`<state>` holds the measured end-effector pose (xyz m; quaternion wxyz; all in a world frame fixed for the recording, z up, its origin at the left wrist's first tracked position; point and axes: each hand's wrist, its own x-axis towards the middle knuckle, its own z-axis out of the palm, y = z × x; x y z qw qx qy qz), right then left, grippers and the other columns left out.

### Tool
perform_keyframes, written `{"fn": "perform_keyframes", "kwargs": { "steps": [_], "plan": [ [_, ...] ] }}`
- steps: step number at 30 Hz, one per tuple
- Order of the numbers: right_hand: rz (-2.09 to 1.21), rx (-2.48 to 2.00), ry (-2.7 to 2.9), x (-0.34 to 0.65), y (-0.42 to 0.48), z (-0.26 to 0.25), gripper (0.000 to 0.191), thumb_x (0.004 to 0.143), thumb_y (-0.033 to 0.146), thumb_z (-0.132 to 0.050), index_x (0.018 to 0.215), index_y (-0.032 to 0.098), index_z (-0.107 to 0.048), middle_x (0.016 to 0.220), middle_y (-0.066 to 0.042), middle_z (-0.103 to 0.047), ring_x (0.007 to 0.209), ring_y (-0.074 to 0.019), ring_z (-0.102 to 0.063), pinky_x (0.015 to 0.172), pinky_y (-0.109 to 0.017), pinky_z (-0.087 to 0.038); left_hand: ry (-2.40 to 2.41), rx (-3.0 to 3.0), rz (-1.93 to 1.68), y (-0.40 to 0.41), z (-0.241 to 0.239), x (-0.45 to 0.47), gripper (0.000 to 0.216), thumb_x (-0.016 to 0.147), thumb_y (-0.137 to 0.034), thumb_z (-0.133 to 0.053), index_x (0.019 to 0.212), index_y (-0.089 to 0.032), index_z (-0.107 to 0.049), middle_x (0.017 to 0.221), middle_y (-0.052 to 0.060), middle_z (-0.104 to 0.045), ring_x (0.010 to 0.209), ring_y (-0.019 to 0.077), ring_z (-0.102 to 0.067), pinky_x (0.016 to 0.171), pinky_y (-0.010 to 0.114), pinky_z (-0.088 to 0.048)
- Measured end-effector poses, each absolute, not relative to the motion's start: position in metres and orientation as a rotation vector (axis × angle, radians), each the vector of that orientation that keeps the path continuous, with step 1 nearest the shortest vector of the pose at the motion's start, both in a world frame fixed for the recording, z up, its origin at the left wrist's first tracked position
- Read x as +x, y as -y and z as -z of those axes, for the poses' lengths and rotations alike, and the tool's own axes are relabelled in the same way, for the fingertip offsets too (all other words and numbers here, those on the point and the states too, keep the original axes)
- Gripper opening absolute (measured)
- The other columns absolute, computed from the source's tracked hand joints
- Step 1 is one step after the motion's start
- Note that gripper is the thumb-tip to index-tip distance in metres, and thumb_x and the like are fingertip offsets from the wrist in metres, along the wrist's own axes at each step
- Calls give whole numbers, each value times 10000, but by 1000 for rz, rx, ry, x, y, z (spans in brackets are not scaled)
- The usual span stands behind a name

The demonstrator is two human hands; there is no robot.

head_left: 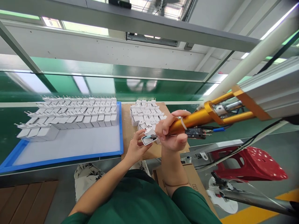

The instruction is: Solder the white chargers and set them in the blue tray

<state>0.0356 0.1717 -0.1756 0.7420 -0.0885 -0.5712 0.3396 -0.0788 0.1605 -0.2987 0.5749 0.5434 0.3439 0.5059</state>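
Around the gold barrel of a powered screwdriver (187,123) my right hand (171,130) is closed. The tool is tilted, its tip pointing down and left at a small white plastic housing (148,140). My left hand (136,146) has its fingers closed on that housing, over the front part of a cardboard sheet (129,137). Whether the tip touches a screw is too small to tell. Just behind both hands, a group of similar white housings (146,112) stands on the cardboard, partly hidden by my right hand.
A blue-rimmed tray (121,130) on the left bears rows of white housings (79,115) with thin parts sticking up. The screwdriver hangs from a metal arm (268,90) at the right. A red stool (259,163) and a cardboard box (196,180) are below, at the right.
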Motion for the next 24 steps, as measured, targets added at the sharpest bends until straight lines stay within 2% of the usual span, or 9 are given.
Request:
{"fn": "perform_keyframes", "kwargs": {
  "steps": [14,24],
  "plan": [
    [-728,-145,1235,34,-173,176,381,846,544,-643,1131,291,-635,598,86,-428,328,-60,-283,271,-221,-275,-784,1275,-1204,-162,302,-79,556,797,-308,-774,1274,-254,-493,1094,38,-723,957,166,-711,887,318,-594],
    [-709,-188,1219,33,-173,175,379,826,568,-657,1107,313,-653,571,87,-424,308,-60,-284,255,-217,-279,-822,1303,-1196,-160,298,-80,563,800,-291,-770,1289,-254,-493,1140,54,-725,979,182,-728,890,333,-607]
  ]
}}
